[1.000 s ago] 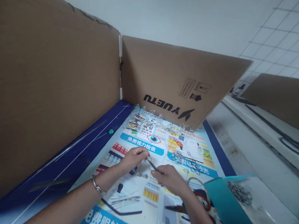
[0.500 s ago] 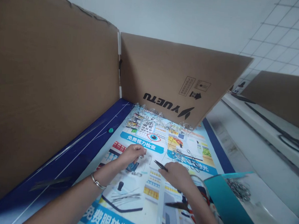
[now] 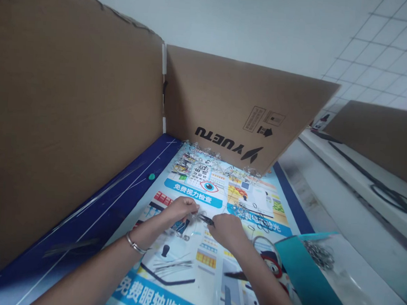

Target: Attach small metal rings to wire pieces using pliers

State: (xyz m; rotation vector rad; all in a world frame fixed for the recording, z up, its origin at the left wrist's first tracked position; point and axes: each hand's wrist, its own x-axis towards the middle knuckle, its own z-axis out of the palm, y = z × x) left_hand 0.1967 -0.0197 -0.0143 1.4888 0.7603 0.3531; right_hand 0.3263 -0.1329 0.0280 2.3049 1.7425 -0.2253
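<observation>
My left hand [image 3: 181, 211], with a metal bangle on its wrist, pinches a small clear piece with a metal ring above the printed poster [image 3: 167, 297]. My right hand [image 3: 228, 230] is closed on a thin dark tool [image 3: 204, 219] whose tip points left and meets the piece in my left fingers. The two hands are nearly touching over the middle of the poster. Another small metal-and-clear piece [image 3: 184, 236] lies on the poster just below them.
Tall cardboard walls [image 3: 71, 117] stand at the left and back. A heap of clear pieces [image 3: 206, 155] lies at the back wall's foot. A teal box [image 3: 306, 278] with metal rings [image 3: 317, 254] sits at the right, pliers [image 3: 237, 275] near my right forearm, thin wires [image 3: 172, 268] below.
My right hand drew away to the right half a second ago, then came back left. Its tool tip now meets the piece in my left hand again.
</observation>
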